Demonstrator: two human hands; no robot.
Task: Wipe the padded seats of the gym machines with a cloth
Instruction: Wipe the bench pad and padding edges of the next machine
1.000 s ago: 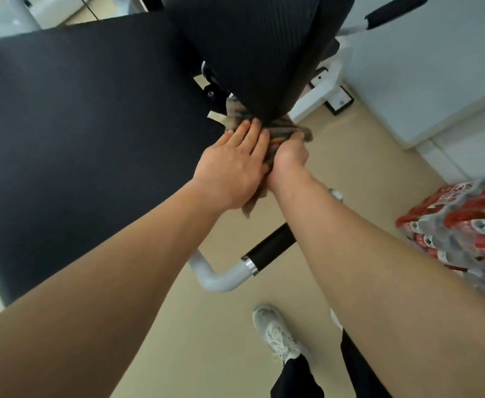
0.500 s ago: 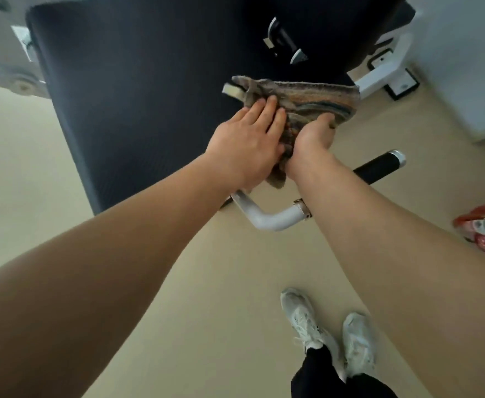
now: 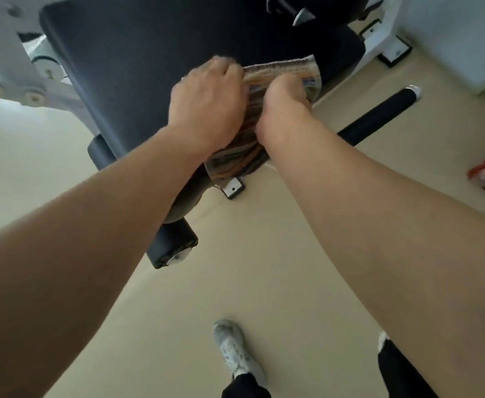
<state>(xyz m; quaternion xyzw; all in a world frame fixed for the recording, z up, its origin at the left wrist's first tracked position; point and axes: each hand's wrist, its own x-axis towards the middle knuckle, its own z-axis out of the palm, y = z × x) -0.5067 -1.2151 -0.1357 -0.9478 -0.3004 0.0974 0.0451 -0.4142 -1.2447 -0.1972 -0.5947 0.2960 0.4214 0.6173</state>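
**Clutching the cloth [image 3: 281, 70] on the padded seat [image 3: 138, 61]**

Far left of the fingers, white machine frame [image 3: 8, 50] beside the seat. Grips the cloth's left end with the left hand [image 3: 207, 101], fingers curled, pressing it onto the seat's near edge. Clenches the cloth with the right hand [image 3: 286, 97], just beside. Leaves a striped tail hanging below both wrists. Right of the fingers, black handle [image 3: 379, 116] over the floor [image 3: 235, 268].

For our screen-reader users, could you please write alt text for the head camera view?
The left hand and right hand hold a striped cloth at the dark padded seat of a white-framed gym machine. Beneath are a beige floor, a black bar handle and one white shoe.
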